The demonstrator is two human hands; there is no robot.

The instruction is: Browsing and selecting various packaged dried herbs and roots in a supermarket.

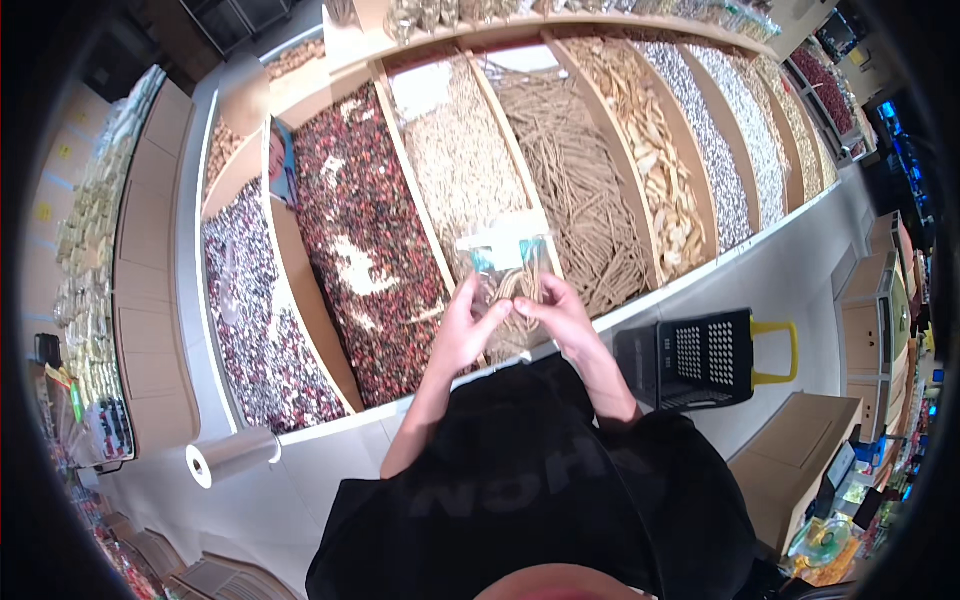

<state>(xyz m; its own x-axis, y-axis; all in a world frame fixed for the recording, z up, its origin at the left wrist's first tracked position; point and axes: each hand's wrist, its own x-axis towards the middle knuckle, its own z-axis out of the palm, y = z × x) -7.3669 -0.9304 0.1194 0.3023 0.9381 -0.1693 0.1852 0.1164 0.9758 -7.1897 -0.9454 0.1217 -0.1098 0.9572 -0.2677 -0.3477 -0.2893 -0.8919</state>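
A clear plastic bag (510,258) with a white and teal top part is held up in front of me over the bins. Thin brown strips or sticks show inside it. My left hand (464,328) grips its left side and my right hand (563,316) its right side, both thumbs meeting at the front near the bottom. Behind the bag are a bin of pale small pieces (455,140) and one of long brown dried sticks (575,170). To the left lies a bin of dark red and black pieces (365,220).
A black basket (705,358) with a yellow handle stands on the right. At the lower left is a clear roll of plastic bags (235,458). Further bins hold dried slices (655,150), speckled beans (705,130) and dark-and-white beans (255,310). Packed bags (100,210) line the left shelf.
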